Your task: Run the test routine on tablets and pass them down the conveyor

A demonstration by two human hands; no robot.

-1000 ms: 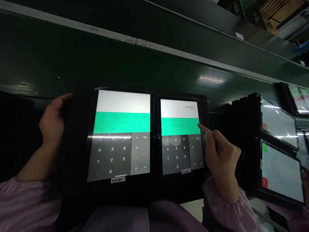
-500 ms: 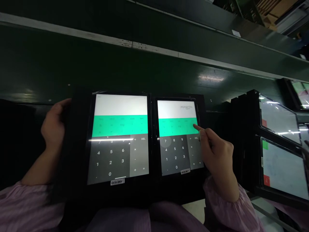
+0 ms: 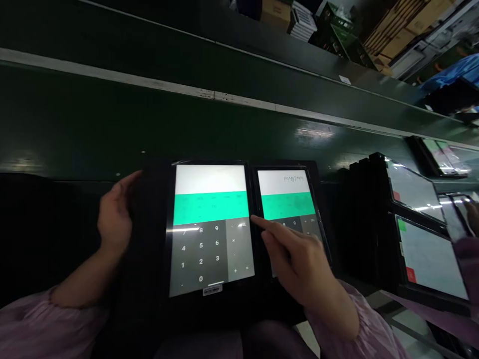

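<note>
Two tablets lie side by side in a black tray (image 3: 179, 319), both lit with a calculator screen. The left tablet (image 3: 209, 207) has a blank white display strip above a green band and grey number keys. On the right tablet (image 3: 286, 202) the strip shows characters around "87". My left hand (image 3: 114, 217) is closed at the tray's left edge, its fingertips partly lost in the dark. Holding nothing, my right hand (image 3: 299, 259) covers the right tablet's lower keys. Its index finger is stretched out toward the gap between the tablets; the other fingers are curled.
At right, a black holder carries more tablets, one pale-screened tablet (image 3: 430, 259) with green and red corner blocks. Behind the tray runs a dark green bench with a light metal strip (image 3: 149, 82). Cardboard boxes (image 3: 404, 30) and another person's blue sleeve (image 3: 452, 72) appear far right.
My right hand has moved left from the right tablet's green band to the gap between the tablets. The view has shifted, with the tray's left side appearing farther right.
</note>
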